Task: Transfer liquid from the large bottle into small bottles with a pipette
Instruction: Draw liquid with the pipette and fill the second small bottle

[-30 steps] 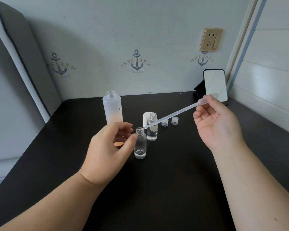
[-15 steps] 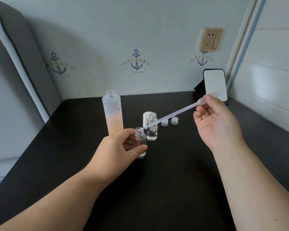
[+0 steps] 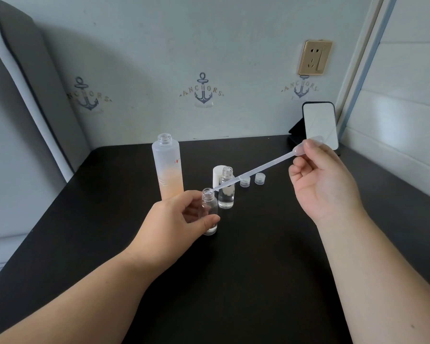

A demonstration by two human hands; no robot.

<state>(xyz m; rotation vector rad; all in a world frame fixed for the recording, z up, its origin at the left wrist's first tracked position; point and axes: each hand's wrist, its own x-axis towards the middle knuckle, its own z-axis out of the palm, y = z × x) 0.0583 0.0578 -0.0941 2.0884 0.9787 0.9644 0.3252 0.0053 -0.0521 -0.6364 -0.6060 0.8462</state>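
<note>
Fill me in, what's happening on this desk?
A person is decanting by pipette. The left hand grips a small clear bottle standing on the black table. The right hand pinches the pipette bulb, tip at that bottle's mouth. The large bottle stands open behind; a second small bottle is partly filled.

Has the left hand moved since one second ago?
Yes. The left hand moved right, away from the large bottle whose base it covered, and now holds the near small bottle under the pipette tip.
</note>
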